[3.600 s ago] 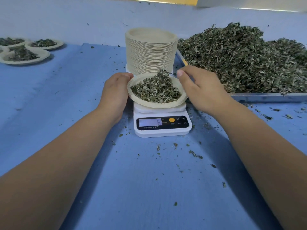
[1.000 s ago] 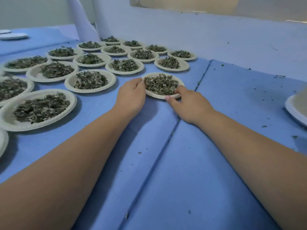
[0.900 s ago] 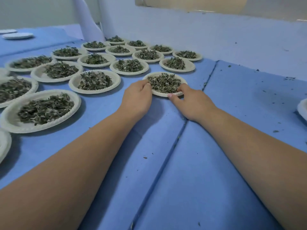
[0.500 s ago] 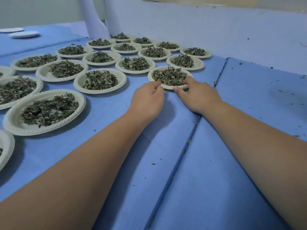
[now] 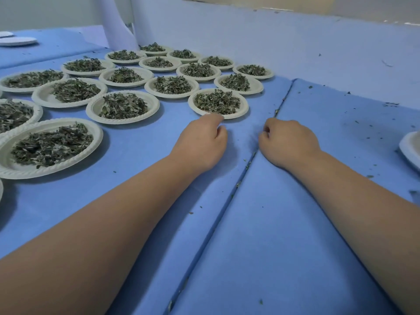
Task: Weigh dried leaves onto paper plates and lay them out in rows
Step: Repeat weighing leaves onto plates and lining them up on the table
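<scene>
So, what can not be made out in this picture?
Head view only:
Fingers of the left hand and right hand: curled under, hidden by the hands' backs.
Plate at the right edge: cut by the frame, contents unseen.
Two far white plates, top left: too small to tell if empty.

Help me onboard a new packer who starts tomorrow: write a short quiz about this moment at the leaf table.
1. True or false: the right hand grips the plate nearest the hands.
2. What fills the plates? A) beans B) dried leaves C) screws
3. On which side of the seam in the blue cover do the filled plates lie?
Key: 1. False; the right hand lies apart from that plate and holds nothing. 2. B. 3. Left of it.
</scene>
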Available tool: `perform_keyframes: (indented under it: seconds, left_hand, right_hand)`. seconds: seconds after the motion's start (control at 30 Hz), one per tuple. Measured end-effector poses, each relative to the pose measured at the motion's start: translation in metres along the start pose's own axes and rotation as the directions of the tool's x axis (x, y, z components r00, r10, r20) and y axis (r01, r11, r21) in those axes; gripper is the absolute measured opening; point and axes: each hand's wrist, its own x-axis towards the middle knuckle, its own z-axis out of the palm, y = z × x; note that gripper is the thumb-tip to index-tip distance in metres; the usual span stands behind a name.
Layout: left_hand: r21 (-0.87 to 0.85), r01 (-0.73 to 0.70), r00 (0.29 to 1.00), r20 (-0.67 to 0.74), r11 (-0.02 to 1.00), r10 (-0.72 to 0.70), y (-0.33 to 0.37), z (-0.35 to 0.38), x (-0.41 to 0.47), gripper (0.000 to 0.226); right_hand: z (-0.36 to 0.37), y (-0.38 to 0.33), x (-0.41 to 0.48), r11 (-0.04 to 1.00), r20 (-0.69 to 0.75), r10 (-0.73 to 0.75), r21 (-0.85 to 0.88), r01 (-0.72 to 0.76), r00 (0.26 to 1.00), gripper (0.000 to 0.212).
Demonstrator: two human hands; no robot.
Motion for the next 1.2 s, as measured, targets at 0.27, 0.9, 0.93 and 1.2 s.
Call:
perform_keyframes:
  seconds: [0.27,0.9,0.93,1.2]
  left_hand:
    - [-0.017,-0.179,0.962,0.208,0.984,0.178,0.047,0.023,-0.019,0.028]
    - [0.004,-0.217,0.883,0.428,0.976,0.194,0.188,0.085,-0.074,0.030]
    - [-0.047,-0.223,0.880,0.419,0.974,0.222,0.197,0.085,-0.075,0.033]
    - [-0.214,-0.419,0.852,0.243,0.883,0.463,0.275,0.101,-0.081,0.037]
  right_hand:
    - [-0.017,0.048,-0.062,0.998,0.240,-0.024,0.069,0.007,0.970,0.052]
    - [-0.104,0.107,-0.162,0.992,0.316,-0.109,-0.031,0.125,0.943,0.021]
    - [-0.108,0.118,-0.170,0.995,0.244,-0.101,0.023,0.098,0.965,0.026]
    - [-0.146,0.231,-0.242,0.964,-0.350,0.190,0.242,-0.107,0.917,0.017]
